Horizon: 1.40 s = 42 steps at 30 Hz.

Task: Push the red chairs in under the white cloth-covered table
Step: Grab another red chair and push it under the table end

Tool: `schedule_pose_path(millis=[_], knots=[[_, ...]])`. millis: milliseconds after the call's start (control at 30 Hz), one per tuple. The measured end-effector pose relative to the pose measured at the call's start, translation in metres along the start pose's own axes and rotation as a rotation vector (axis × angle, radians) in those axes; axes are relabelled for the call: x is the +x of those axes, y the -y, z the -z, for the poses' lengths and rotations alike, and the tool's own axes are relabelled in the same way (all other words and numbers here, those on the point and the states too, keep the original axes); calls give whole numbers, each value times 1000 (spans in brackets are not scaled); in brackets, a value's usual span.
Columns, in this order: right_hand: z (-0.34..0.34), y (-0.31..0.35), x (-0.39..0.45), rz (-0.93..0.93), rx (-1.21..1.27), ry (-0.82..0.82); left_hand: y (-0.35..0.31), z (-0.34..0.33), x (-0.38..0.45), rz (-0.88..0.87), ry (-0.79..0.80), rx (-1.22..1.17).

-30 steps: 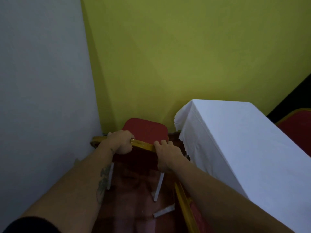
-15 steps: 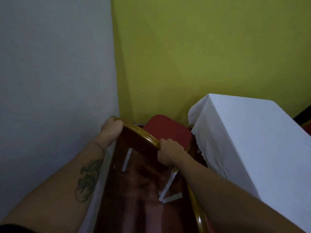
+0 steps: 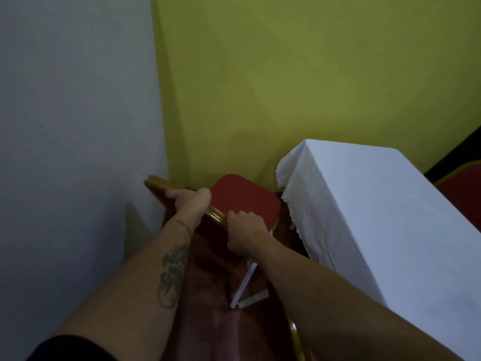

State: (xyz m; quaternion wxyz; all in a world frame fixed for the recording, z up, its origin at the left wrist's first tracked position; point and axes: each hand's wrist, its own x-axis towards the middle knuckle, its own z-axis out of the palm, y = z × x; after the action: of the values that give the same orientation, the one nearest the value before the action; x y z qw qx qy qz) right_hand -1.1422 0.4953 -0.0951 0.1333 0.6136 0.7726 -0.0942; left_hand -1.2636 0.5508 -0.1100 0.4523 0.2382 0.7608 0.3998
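Two bare forearms reach forward from the bottom of the view, the left one tattooed, with a dark sleeve at its lower edge. Below them lies dark reddish floor, crossed by pale strips whose nature is hard to make out. The left hand and the right hand both have their fingers clamped over the gold top rail of a red chair. The rail runs diagonally from upper left to lower right. Beyond it the red seat shows, its near right corner just beside the hanging scalloped edge of the white cloth covering the surface. Whether seat and cloth touch cannot be told. The chair's legs are hidden. On the left a grey wall stands near the rail's far end, leaving little room. A yellow-green wall closes the corner behind. At the right edge, part of a second red chair is cut off.
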Motion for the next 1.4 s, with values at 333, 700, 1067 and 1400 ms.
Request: schedule_pose_path(millis=[333,700,1067,1400], knots=[[2,62,20,26,105,6,-13,46,62,-81,199,103],[14,56,59,-118,293,51,-52,19,96,-171,427,264],[20,34,100,-191,416,32,-82,-22,129,-212,541,317],[25,-21,125,-270,422,-26,-112,-100,137,-244,600,369]])
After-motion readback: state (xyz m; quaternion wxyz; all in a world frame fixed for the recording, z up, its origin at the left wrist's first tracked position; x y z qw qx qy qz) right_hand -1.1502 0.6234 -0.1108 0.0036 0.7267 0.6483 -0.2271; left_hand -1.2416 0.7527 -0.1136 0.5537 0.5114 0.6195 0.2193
